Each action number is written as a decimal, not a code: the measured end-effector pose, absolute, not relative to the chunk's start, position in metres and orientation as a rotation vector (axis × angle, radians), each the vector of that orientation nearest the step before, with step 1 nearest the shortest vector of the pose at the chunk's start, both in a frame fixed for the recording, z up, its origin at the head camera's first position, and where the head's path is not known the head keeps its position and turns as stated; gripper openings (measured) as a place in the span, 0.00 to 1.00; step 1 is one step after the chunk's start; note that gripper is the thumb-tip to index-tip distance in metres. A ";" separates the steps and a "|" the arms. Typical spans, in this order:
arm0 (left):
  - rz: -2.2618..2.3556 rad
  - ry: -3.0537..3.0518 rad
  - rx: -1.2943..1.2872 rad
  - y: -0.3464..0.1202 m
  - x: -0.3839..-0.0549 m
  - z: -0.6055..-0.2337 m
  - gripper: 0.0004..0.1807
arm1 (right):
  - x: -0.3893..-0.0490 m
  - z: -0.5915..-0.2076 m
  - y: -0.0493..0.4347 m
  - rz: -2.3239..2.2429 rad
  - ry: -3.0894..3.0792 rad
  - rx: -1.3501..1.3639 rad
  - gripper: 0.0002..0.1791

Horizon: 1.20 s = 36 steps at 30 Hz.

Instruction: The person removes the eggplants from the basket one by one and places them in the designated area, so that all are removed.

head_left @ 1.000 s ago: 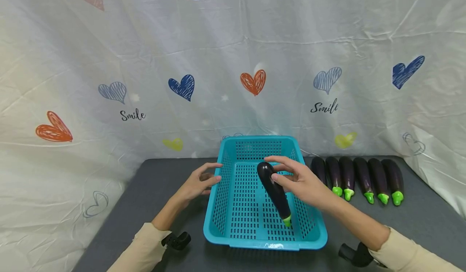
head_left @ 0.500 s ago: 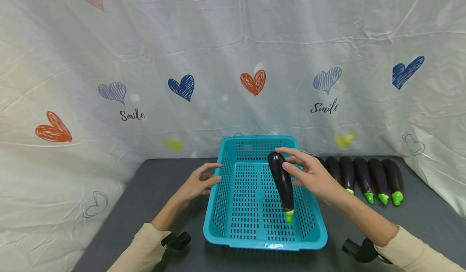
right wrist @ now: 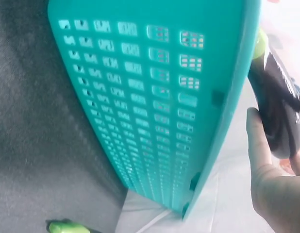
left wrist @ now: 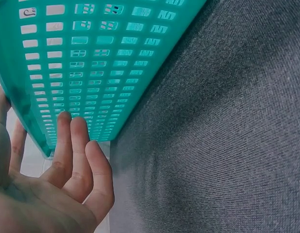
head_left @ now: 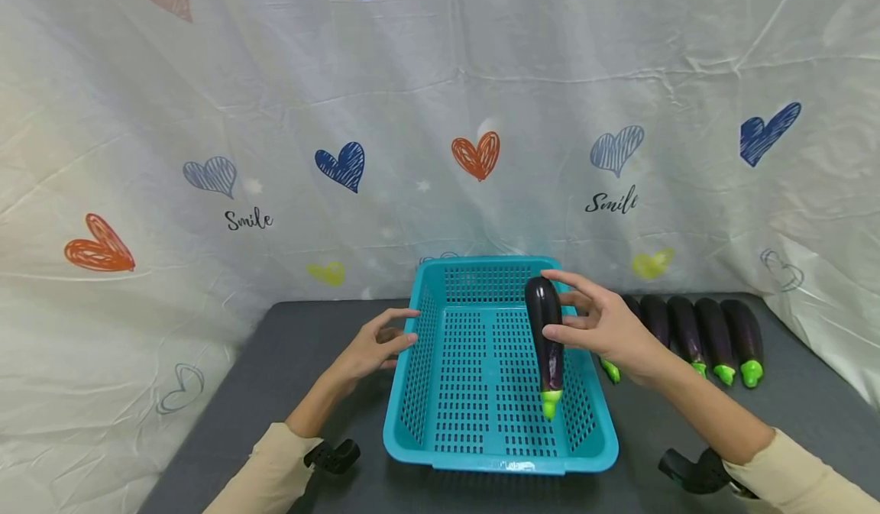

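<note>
My right hand (head_left: 612, 331) pinches a dark purple eggplant (head_left: 546, 331) between thumb and fingers, over the right side of a turquoise plastic basket (head_left: 467, 392). The eggplant's green stem end points toward me. In the right wrist view the eggplant (right wrist: 276, 102) shows above the basket's rim, beside the thumb. My left hand (head_left: 371, 350) is at the basket's left rim, its fingers loosely bent and its fingertips right at the edge. In the left wrist view several fingers of the left hand (left wrist: 67, 174) lie along the outside of the perforated basket wall (left wrist: 87, 73).
A row of several eggplants (head_left: 715, 338) lies on the dark grey table (head_left: 811, 422) right of the basket, partly hidden behind my right hand. A white curtain (head_left: 412, 79) printed with hearts hangs behind the table. Black wrist cameras (head_left: 333, 455) sit on both forearms.
My right hand has moved right, carrying the eggplant from the basket's middle toward its right wall. The eggplant has turned from slanted to nearly straight front to back. My left hand stays put.
</note>
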<state>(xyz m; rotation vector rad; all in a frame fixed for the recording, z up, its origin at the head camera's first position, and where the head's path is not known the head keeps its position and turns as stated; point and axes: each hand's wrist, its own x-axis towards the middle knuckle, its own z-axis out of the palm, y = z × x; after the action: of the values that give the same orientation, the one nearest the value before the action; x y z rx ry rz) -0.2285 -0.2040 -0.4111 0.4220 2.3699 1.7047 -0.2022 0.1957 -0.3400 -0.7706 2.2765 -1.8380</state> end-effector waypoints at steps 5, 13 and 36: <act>1.718 2.357 0.419 -0.205 -0.230 -0.412 0.29 | -0.200 -0.338 0.205 -1.822 2.285 -0.765 0.43; 1.719 2.349 0.428 -0.205 -0.230 -0.412 0.29 | -0.196 -0.336 0.217 -1.800 2.309 -0.764 0.46; 1.719 2.347 0.427 -0.203 -0.229 -0.411 0.29 | -0.188 -0.331 0.275 -1.869 2.411 -0.711 0.45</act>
<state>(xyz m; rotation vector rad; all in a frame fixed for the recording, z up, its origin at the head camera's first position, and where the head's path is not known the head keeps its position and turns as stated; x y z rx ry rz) -0.2290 -0.2034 -0.4108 0.4273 2.3473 1.7187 -0.1879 0.2746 -0.3306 -0.7114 2.4113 -1.8689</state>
